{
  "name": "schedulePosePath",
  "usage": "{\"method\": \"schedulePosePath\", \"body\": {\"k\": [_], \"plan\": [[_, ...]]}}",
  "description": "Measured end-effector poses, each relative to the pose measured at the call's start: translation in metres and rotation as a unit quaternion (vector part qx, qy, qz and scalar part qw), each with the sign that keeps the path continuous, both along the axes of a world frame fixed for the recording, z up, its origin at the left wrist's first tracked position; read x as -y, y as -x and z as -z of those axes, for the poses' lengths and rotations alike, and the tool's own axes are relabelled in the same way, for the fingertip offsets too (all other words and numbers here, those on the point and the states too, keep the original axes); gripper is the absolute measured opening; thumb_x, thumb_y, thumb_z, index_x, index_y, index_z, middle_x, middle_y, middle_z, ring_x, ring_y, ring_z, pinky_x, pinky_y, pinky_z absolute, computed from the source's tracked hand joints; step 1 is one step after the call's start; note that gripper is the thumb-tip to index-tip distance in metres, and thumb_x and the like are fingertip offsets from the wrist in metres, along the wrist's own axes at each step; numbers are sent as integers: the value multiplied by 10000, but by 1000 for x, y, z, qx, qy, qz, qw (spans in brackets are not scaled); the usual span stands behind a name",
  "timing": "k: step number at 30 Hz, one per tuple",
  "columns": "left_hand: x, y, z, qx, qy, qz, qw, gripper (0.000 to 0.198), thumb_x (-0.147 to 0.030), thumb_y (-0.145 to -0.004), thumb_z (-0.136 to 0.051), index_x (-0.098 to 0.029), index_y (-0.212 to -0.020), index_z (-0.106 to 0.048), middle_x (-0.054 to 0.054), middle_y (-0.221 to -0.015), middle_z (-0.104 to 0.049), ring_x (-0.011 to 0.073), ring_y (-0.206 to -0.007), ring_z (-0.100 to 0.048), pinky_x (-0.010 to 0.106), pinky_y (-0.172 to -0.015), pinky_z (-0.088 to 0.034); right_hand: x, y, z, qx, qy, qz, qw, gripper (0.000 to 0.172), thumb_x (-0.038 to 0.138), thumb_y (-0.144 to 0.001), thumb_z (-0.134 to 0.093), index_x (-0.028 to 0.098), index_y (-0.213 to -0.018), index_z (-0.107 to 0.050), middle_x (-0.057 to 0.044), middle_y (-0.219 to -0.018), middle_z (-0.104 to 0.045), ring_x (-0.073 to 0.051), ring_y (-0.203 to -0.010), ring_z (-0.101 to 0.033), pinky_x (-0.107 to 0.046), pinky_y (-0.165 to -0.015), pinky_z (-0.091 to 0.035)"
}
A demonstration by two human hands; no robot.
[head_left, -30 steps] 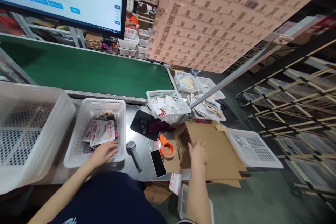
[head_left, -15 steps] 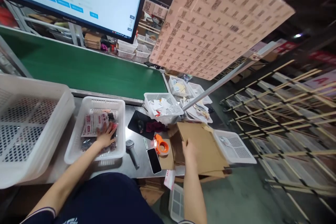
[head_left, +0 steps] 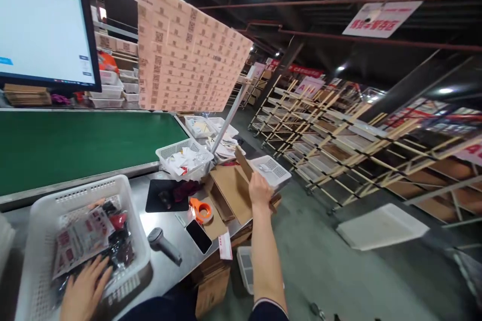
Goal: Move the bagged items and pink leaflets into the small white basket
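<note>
My left hand lies inside a white plastic basket, fingers spread over dark goods in clear plastic bags. A red-and-white printed packet rests just beyond those fingertips. My right hand is closed around a brown cardboard piece, which tilts upright above other cardboard at the table's right end. Its fingertips are partly hidden by the back of the hand. Between the hands lie a grey barcode scanner, a phone and an orange tape dispenser.
A basket of paper scraps stands behind a black mat. Beyond is a green conveyor belt. A monitor and a board of printed codes rise above. Racks stand to the right.
My view has swung right and up. My right hand has raised a cardboard piece from the pile. My left hand has shifted from the packet to the darker bagged goods nearer me.
</note>
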State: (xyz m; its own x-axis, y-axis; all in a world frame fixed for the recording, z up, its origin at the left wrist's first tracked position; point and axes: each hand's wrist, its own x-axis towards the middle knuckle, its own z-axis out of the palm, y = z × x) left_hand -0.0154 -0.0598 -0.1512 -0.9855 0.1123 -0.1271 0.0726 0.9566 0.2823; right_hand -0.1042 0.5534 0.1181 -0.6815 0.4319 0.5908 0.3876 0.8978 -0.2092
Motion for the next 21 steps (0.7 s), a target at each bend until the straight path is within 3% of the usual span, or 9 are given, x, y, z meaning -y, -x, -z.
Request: {"method": "schedulePosePath", "body": {"k": [3,6,8,11,13,15,17,19,21], "plan": [[-5,-12,-4,82,92,96,988,638,-196,-958,-510,-422,-1511,-734,-6,-1682,-587,414,-1636,-451,751,-1319,-288,12,-53,-23,-188,8,64,980,606,461,-1166,-342,21,-1296,-737,-334,-1191,-786,-393,-1099,-789,-511,-963,-591],[-18,-10,-24,52,116,93,987,650,-163,-939,-512,-391,-1498,-752,32,-1666,-606,460,-1610,-471,821,-1289,-248,54,-99,-24,-400,155,-22,903,690,632,-1030,-656,98,-1465,-622,-261,-1229,-797,-359,-1076,-804,-507,-951,-643],[-23,-8,-33,13,81,48,995,559,-250,-974,-490,-325,-1427,-809,64,-1594,-679,419,-1557,-551,748,-1320,-277,96,-109,-13,-341,304,-125,881,750,653,-883,-827,158,-1422,-662,-189,-1169,-825,-334,-1021,-816,-481,-904,-683],[-18,-9,-33,-50,6,-13,999,545,-373,-990,-400,-291,-1234,-881,91,-1404,-804,368,-1380,-710,610,-1301,-405,174,-97,17,-137,443,-208,861,526,681,-846,-836,181,-1009,-809,-151,-919,-830,-316,-805,-813,-425,-717,-709],[-8,-13,-26,-87,-42,-27,995,568,-422,-971,-365,-282,-1088,-902,117,-1267,-853,391,-1253,-770,595,-1207,-508,229,-81,44,-25,542,-271,795,555,743,-917,-712,194,-949,-783,-130,-895,-816,-288,-766,-801,-418,-682,-719],[4,-18,-18,-122,-75,-41,989,546,-464,-943,-389,-284,-984,-903,135,-1198,-866,418,-1202,-784,601,-1127,-563,278,-68,73,8,563,-302,770,611,790,-916,-663,194,-991,-773,-113,-927,-820,-278,-770,-801,-415,-656,-724],[16,-23,-9,-161,-93,-49,981,503,-485,-921,-430,-307,-942,-899,136,-1209,-863,428,-1204,-781,602,-1100,-584,315,-60,104,32,554,-320,768,612,751,-995,-550,188,-1086,-772,-114,-1011,-832,-267,-836,-812,-415,-738,-734],[26,-26,3,-196,-105,-44,974,479,-494,-914,-448,-336,-919,-900,132,-1224,-859,426,-1195,-786,601,-1097,-596,340,-55,133,83,500,-334,795,595,642,-1081,-384,192,-1205,-753,-114,-1069,-838,-260,-867,-816,-415,-814,-724],[35,-27,17,-200,-114,-28,973,466,-515,-890,-451,-383,-874,-897,100,-1199,-866,412,-1174,-798,581,-1096,-616,356,-50,158,123,448,-332,821,511,531,-1073,-385,223,-1239,-757,-107,-1072,-844,-307,-920,-821,-493,-917,-698]]}}
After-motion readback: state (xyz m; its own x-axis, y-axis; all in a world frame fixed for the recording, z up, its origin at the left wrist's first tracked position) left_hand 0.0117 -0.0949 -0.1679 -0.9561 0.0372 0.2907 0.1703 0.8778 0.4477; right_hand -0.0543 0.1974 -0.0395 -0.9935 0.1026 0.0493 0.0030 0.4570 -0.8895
